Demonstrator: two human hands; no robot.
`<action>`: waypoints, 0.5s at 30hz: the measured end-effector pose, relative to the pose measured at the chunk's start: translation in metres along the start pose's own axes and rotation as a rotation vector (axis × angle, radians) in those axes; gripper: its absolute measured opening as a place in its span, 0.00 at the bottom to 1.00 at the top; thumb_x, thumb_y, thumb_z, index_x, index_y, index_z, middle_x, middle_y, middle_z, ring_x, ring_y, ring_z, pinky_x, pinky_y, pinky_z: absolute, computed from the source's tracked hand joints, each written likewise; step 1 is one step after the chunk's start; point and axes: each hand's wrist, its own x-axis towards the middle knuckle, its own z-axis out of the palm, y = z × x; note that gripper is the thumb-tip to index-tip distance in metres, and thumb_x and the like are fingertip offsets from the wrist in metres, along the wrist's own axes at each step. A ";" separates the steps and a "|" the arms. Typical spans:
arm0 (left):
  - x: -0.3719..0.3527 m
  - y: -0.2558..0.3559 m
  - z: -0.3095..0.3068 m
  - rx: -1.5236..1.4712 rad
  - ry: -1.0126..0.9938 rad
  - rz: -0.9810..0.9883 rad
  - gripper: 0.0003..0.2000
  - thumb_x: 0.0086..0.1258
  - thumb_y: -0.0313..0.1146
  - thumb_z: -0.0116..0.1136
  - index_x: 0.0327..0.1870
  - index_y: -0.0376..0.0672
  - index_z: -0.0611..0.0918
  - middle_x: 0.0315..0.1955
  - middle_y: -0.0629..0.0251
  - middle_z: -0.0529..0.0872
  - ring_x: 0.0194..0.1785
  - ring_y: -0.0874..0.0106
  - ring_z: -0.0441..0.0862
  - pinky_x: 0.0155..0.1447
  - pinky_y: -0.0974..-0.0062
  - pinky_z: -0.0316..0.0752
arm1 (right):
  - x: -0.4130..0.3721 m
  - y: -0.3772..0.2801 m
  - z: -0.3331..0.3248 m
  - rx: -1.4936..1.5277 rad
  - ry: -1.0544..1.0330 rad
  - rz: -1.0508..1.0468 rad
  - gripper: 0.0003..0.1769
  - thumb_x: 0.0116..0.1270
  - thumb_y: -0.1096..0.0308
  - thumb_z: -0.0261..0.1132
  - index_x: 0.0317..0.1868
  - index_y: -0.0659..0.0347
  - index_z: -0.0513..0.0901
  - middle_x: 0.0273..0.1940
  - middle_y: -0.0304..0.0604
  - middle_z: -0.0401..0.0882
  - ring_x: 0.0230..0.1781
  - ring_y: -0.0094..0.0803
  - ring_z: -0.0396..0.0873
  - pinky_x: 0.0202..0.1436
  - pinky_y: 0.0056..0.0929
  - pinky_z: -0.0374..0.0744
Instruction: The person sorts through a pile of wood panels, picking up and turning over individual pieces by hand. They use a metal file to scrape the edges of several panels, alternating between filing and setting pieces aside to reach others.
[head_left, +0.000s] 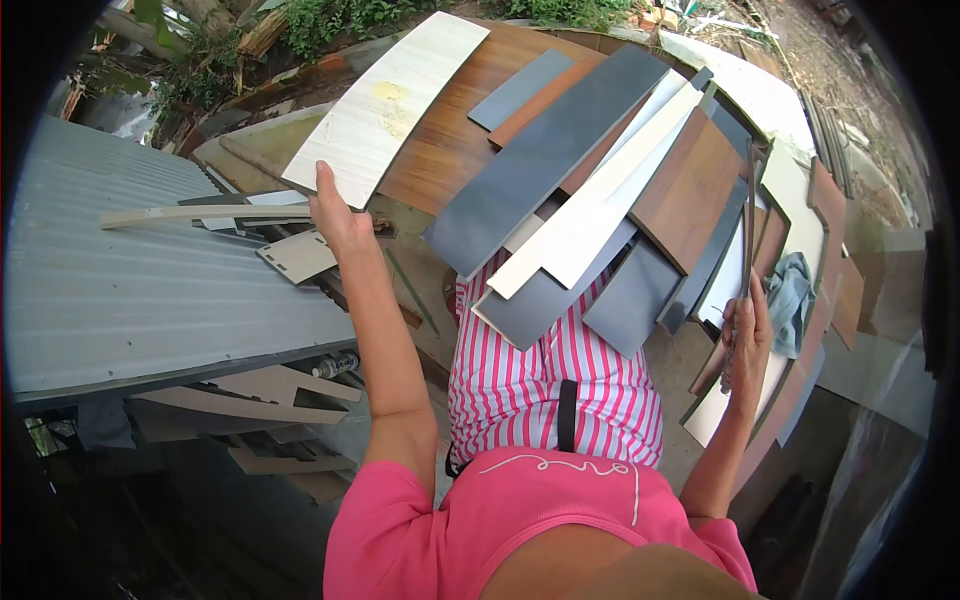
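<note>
Many panels (560,150) overlap striped trousers (510,405) | right grip (747,328) clamped on rod (750,220), cloth (790,295) beside | left grip (345,222) clamped on white board (385,110)

Open lane here: bare wood-grain board (438,130) shows between pale plank (385,110) in left hand (342,222) and long dark grey plank (555,150). Pale plank walls off surface's left edge. Small grey panel (520,88) narrows lane toward far edge. White strip (590,210) and brown panel (690,190) overlap, blocking way rightward. Right hand (745,325) tight for room, blue-grey cloth (790,300) just beside.
</note>
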 end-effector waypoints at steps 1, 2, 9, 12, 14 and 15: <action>-0.006 0.011 0.001 0.007 -0.066 0.010 0.22 0.70 0.31 0.52 0.59 0.25 0.67 0.54 0.52 0.76 0.54 0.64 0.77 0.55 0.69 0.75 | -0.004 -0.001 0.000 0.007 0.026 0.015 0.26 0.74 0.57 0.51 0.68 0.59 0.64 0.27 0.32 0.67 0.22 0.14 0.61 0.22 0.15 0.61; -0.016 0.021 0.004 0.060 -0.096 0.036 0.22 0.70 0.32 0.52 0.59 0.25 0.67 0.54 0.52 0.76 0.54 0.64 0.77 0.56 0.70 0.74 | -0.006 -0.004 0.000 0.012 0.049 0.035 0.25 0.74 0.58 0.51 0.67 0.59 0.66 0.28 0.33 0.69 0.22 0.15 0.62 0.23 0.16 0.62; -0.104 0.085 0.030 0.180 -0.124 0.053 0.24 0.69 0.37 0.55 0.59 0.28 0.69 0.52 0.54 0.76 0.53 0.65 0.77 0.56 0.70 0.72 | -0.002 -0.007 -0.005 0.045 0.100 0.050 0.25 0.73 0.56 0.51 0.66 0.58 0.67 0.28 0.32 0.69 0.24 0.16 0.62 0.25 0.15 0.62; -0.134 0.096 0.041 0.216 -0.180 0.083 0.24 0.68 0.37 0.56 0.59 0.30 0.69 0.51 0.55 0.77 0.53 0.66 0.77 0.57 0.70 0.72 | 0.004 -0.010 -0.005 0.046 0.110 0.023 0.25 0.73 0.56 0.51 0.67 0.58 0.67 0.28 0.32 0.69 0.24 0.15 0.62 0.25 0.15 0.62; -0.149 0.095 0.044 0.248 -0.250 0.109 0.26 0.66 0.38 0.58 0.59 0.29 0.68 0.51 0.54 0.76 0.53 0.66 0.76 0.58 0.68 0.72 | 0.005 -0.011 -0.002 0.040 0.119 0.013 0.25 0.73 0.56 0.52 0.67 0.58 0.67 0.28 0.32 0.69 0.24 0.15 0.62 0.25 0.15 0.62; -0.154 0.093 0.045 0.248 -0.254 0.105 0.26 0.66 0.38 0.58 0.59 0.29 0.68 0.51 0.54 0.76 0.53 0.66 0.76 0.58 0.68 0.72 | 0.004 -0.012 -0.001 0.043 0.123 0.009 0.25 0.73 0.56 0.51 0.67 0.58 0.67 0.28 0.32 0.69 0.24 0.15 0.62 0.25 0.16 0.62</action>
